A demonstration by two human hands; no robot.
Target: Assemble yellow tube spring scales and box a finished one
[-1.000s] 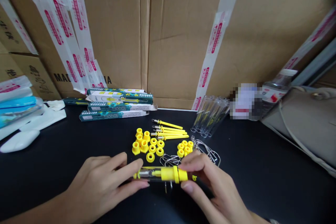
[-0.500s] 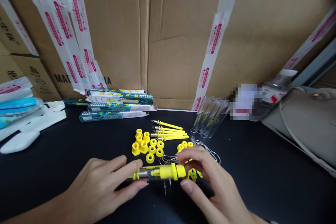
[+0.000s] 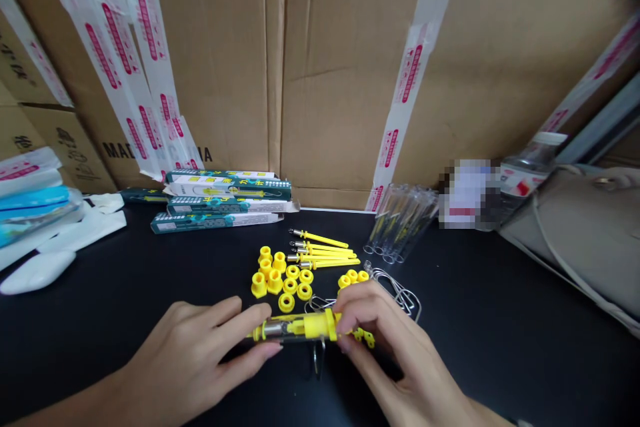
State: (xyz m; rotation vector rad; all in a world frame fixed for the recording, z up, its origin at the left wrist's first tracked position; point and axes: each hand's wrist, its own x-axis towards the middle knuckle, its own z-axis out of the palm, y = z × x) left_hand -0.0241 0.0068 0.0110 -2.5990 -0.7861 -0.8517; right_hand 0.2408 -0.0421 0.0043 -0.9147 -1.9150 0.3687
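1. Left hand (image 3: 193, 353): fingers (image 3: 250, 315) pinched on the left end of a clear tube (image 3: 295, 329), thumb below, index above. Tube lies level, just above the black counter (image 3: 500, 320), near the front edge, between both hands.
2. Inside the tube: a yellow insert with a metal collar at its left end; a yellow cap (image 3: 325, 325) sits at the tube's right end.
3. Right hand (image 3: 395, 353): fingers (image 3: 357, 310) closed round the cap end of the tube. Small yellow bits show under the fingertips; cannot tell what they are.
4. A wire clip hangs below the tube at mid-length.
5. Behind the hands, on the counter: loose yellow caps (image 3: 280, 277) in a cluster, a second small cluster (image 3: 353, 277) to the right, yellow pins (image 3: 323, 250) lying side by side, wire clips (image 3: 400, 290) beside the right hand.
6. Further back: empty clear tubes (image 3: 403, 220) in a bundle, printed boxes (image 3: 225, 200) stacked, cardboard cartons (image 3: 325, 67) with printed tape.
7. Far left: white packets (image 3: 35, 270). Far right: a beige bag (image 3: 580, 233), a bottle (image 3: 525, 177).
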